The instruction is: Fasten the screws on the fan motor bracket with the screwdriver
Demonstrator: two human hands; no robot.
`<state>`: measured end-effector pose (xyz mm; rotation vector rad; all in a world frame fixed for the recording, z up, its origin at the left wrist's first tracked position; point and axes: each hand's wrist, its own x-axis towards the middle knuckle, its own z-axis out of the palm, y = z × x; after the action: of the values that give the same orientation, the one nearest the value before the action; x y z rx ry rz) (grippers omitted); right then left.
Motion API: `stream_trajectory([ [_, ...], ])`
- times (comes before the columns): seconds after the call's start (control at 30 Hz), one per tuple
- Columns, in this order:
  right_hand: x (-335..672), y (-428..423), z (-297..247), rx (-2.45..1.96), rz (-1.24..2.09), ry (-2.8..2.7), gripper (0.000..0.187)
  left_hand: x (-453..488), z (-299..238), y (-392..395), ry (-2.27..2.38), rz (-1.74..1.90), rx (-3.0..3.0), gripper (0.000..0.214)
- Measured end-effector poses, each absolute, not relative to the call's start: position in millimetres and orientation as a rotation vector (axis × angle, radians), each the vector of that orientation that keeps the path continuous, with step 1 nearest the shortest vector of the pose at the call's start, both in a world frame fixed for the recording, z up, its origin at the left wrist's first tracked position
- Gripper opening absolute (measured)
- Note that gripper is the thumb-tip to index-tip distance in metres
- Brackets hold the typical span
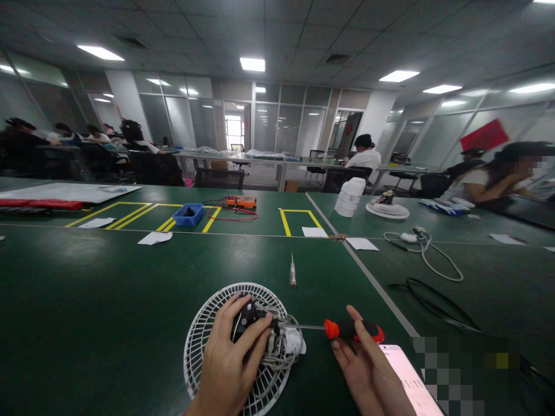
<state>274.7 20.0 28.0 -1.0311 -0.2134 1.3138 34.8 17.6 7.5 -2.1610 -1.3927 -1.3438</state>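
Note:
A round white fan grille (193, 341) lies on the green table in front of me. On it sits a black fan motor (247, 312), which my left hand (232, 355) grips from above with the fingers curled round it. My right hand (368, 367) holds a screwdriver (349, 330) by its red and black handle. The shaft points left and reaches the motor's side near my left fingertips; the exact contact of the tip is hidden. A white cord (284, 364) and a white plug-like piece (295, 341) are bunched at the grille's right side.
Beyond the grille lies a small clear-handled screwdriver (293, 273). A lit phone (407, 378) is beside my right wrist. Farther back are a blue bin (188, 215), an orange multimeter (241, 201), white stacked containers (349, 197), another fan grille (387, 211) and a black cable (437, 306). People sit around.

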Motion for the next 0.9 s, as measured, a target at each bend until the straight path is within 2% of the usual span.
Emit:
stream_trajectory([
  [0.47,272.8,19.5,33.9,-1.009,1.320,-0.204,0.078,35.8,4.7,18.2,-1.372,-1.371,-2.110,0.029],
  [0.67,274.2,19.6,32.0,-0.955,1.344,-0.257,0.065,36.2,7.3,18.6,-1.369,-1.381,-2.108,0.024],
  [0.9,273.5,18.7,31.2,-1.019,1.301,-0.324,0.071,36.3,7.2,18.4,-1.364,-1.399,-2.107,0.023],
])
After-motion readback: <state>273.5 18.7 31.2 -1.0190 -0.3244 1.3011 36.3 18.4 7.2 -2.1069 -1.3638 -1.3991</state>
